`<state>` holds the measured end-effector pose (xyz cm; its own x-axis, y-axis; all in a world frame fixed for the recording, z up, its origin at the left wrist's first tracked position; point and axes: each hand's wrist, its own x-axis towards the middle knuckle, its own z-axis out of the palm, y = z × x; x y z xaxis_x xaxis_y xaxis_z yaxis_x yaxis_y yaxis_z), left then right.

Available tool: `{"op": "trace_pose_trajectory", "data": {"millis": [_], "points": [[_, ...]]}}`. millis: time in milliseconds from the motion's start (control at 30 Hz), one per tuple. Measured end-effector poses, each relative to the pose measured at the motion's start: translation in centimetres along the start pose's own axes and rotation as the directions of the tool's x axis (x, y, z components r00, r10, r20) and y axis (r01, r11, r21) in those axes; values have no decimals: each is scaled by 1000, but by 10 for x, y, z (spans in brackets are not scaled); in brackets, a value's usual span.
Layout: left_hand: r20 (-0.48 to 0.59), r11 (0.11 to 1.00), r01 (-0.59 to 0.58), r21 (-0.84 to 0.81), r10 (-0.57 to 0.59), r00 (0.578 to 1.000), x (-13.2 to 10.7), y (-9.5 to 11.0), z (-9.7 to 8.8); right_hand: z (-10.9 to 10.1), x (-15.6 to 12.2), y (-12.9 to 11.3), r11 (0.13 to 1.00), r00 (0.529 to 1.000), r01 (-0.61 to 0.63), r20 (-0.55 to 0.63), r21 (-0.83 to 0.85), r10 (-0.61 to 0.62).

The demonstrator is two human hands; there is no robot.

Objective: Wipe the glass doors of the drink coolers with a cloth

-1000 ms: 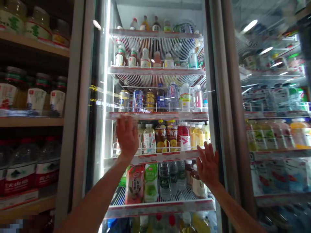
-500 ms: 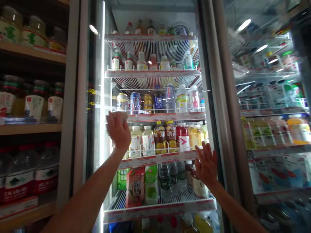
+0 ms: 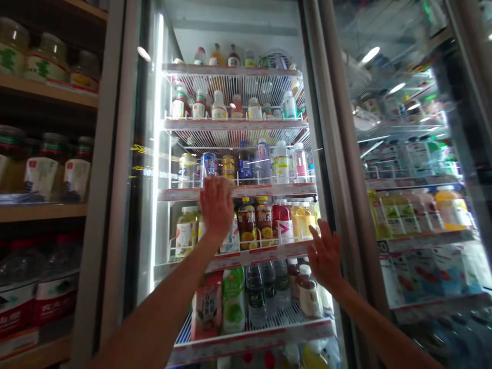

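Observation:
I face a lit drinks fridge with a glass door [image 3: 269,92]. My left hand [image 3: 216,207] lies flat on the glass, fingers pointing up, in front of the shelf edge [image 3: 269,190] below the cans [image 3: 208,165]. Whether anything sits under its palm I cannot tell. My right hand [image 3: 325,256] rests open on the glass near the door's right frame [image 3: 325,154], fingers spread, level with the juice bottles [image 3: 282,220]. Behind the glass, wire shelves carry rows of bottles and cans.
A second glass-doored fridge [image 3: 407,164] stands to the right, with bottles behind reflections. On the left, wooden shelves [image 3: 42,210] hold jars [image 3: 42,171] and large water bottles [image 3: 23,292]. Cartons and dark bottles [image 3: 255,294] fill the lower fridge shelf.
My left hand slid left across the glass, then back right to the middle. The right hand stayed near the door's right frame. My view drifted slightly right and upward.

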<state>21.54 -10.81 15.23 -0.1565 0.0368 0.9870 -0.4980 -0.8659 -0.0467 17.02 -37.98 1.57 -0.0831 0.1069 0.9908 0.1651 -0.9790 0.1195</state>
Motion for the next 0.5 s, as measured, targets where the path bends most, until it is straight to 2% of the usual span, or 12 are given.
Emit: {"op": "trace_pose_trajectory", "data": {"millis": [33,100,167,200,233,267,300,333,367,400,467,500], "points": [[81,987,-158,-26,160,984,-10,15,5,1,3,2,1000,1000,-17,-6,-2,17],[226,886,-447,-118,463,857,-26,43,12,1,8,7,999,999,-34,7,0,34],[305,764,-611,-207,644,702,-28,61,17,-2,9,12,1000,999,-30,24,8,30],[313,752,-621,-220,658,685,-22,65,18,-5,9,14,999,999,-31,22,14,31],[298,794,-572,-205,607,736,-12,67,21,-10,9,17,999,999,-35,12,20,35],[259,866,-469,-173,499,827,1,68,24,-15,10,20,999,999,-42,3,25,42],[200,936,-324,-140,347,916,14,69,27,-21,10,23,998,999,-51,-7,29,51],[136,977,-178,-119,193,972,26,72,32,-27,10,25,998,998,-59,-15,31,60],[90,990,-78,-115,89,992,33,77,37,-33,10,28,997,997,-67,-20,33,68],[75,992,-50,-120,59,995,35,84,41,-38,10,31,997,997,-72,-23,33,73],[134,970,-198,-142,217,967,27,105,50,-45,9,35,996,996,-81,-25,28,82],[187,928,-333,-169,362,913,19,117,54,-48,8,37,996,996,-83,-24,26,84]]}}
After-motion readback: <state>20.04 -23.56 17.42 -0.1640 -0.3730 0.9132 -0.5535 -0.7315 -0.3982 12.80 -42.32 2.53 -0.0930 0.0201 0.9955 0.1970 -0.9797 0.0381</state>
